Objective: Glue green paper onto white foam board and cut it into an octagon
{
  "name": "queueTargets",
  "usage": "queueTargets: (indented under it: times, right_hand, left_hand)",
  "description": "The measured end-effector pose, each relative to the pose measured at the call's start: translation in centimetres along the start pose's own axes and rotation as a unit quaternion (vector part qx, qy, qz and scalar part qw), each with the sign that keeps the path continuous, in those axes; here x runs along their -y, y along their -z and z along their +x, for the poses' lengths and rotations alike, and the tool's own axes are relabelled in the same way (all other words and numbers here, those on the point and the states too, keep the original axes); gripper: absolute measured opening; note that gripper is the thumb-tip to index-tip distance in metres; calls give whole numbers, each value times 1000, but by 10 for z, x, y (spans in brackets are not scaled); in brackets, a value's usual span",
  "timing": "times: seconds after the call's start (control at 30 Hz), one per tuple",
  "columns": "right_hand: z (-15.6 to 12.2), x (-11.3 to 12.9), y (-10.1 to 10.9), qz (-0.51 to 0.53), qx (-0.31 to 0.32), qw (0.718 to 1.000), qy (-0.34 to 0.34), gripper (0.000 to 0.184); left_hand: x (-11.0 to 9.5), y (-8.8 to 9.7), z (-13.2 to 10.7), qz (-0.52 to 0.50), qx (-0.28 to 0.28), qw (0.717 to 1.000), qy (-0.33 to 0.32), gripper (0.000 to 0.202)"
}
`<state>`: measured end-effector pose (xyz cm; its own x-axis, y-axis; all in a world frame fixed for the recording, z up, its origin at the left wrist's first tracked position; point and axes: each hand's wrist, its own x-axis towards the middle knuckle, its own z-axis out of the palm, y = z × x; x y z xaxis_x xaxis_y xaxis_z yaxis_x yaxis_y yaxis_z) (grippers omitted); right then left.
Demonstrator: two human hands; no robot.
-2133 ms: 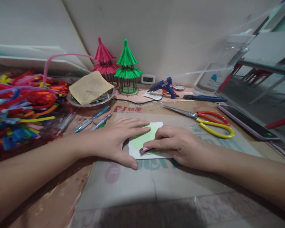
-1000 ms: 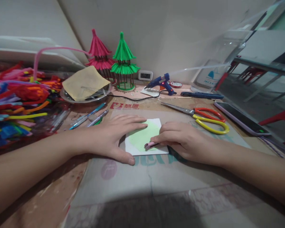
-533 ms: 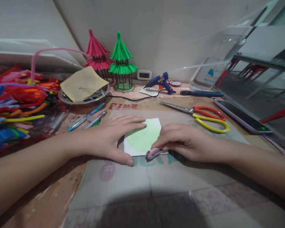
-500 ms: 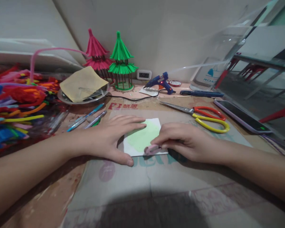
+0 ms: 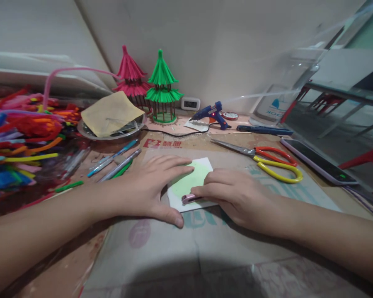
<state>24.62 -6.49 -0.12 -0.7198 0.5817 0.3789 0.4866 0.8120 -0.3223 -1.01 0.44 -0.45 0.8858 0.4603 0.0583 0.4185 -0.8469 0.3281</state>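
Your right hand (image 5: pixel 231 191) pinched the pink cutter (image 5: pixel 189 199), pointing left over the green-and-white card (image 5: pixel 189 181) | your left hand (image 5: pixel 144 188), fingers splayed, gripped nothing

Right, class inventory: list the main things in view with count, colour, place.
Flat card: one, white with pale green, centre
Slim tool: one, pink, over card
Metal scissors: one, red-and-yellow handles, right
Flat phone: one, lilac edge, far right
Glue gun: one, blue, back
Tiered fuzzy towers: two, pink and green, back
Round dish: one, silver, back left
Fuzzy stems: many, multicoloured, left
Left hand: one, bare, by card
Right hand: one, bare, holding tool
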Motion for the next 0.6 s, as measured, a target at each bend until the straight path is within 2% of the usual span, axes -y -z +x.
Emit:
queueTargets:
  times: [0.1, 0.27, 0.37, 0.5, 0.6]
  right_hand:
    - [0, 2, 0, -3, 1, 1000, 7, 30]
    - [-1, 4, 1, 53, -6, 998, 19, 28]
    - [0, 2, 8, 87, -34, 996, -10, 24]
    - [-1, -13, 17, 36, -102, 991, -76, 20]
    - [-3, -28, 15, -3, -78, 994, -80, 19]
  left_hand:
    - [-1, 1, 0, -5, 2, 1000, 5, 109]
    - [-3, 2, 1, -5, 11, 1000, 24, 111]
    - [-2, 2, 0, -9, 13, 1000, 23, 109]
    - [-2, 4, -2, -13, 20, 999, 23, 104]
    - [-3, 6, -3, -7, 31, 999, 31, 103]
